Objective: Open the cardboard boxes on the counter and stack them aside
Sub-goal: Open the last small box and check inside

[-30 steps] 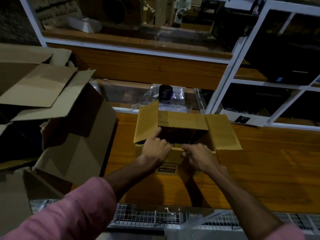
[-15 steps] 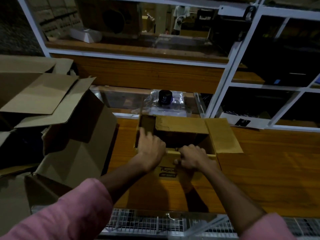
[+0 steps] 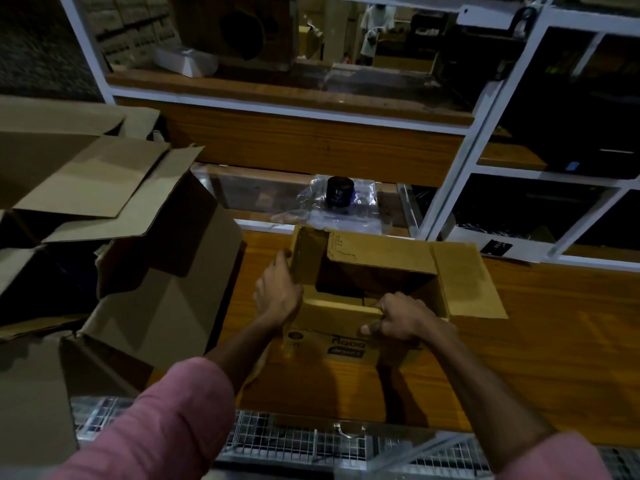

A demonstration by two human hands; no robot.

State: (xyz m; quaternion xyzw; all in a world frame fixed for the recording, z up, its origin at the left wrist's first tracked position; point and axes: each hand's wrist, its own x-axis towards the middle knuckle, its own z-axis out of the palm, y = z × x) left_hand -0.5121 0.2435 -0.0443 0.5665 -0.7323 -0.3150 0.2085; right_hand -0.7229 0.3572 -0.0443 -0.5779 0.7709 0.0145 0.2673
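Observation:
A small brown cardboard box (image 3: 398, 258) with black print on its near face stands on the wooden counter (image 3: 554, 341), its top open and dark inside. My left hand (image 3: 277, 292) grips the box's left flap, which stands upright. The near flap is pinched at the front rim by my right hand (image 3: 405, 318). The right flap (image 3: 467, 282) lies spread flat outward; the far flap leans in over the opening. A pile of bigger opened cardboard boxes (image 3: 114, 237) fills the left side.
Behind the box lie a black jar (image 3: 340, 192) and clear plastic wrap on a lower ledge. White-framed glass shelving (image 3: 485, 140) rises at the back and right. A wire-mesh rack (image 3: 311, 441) runs along the counter's near edge.
My left hand moved from inside the opening to the outer side of the left flap, which now stands more upright. My right hand pulled the near flap down toward me.

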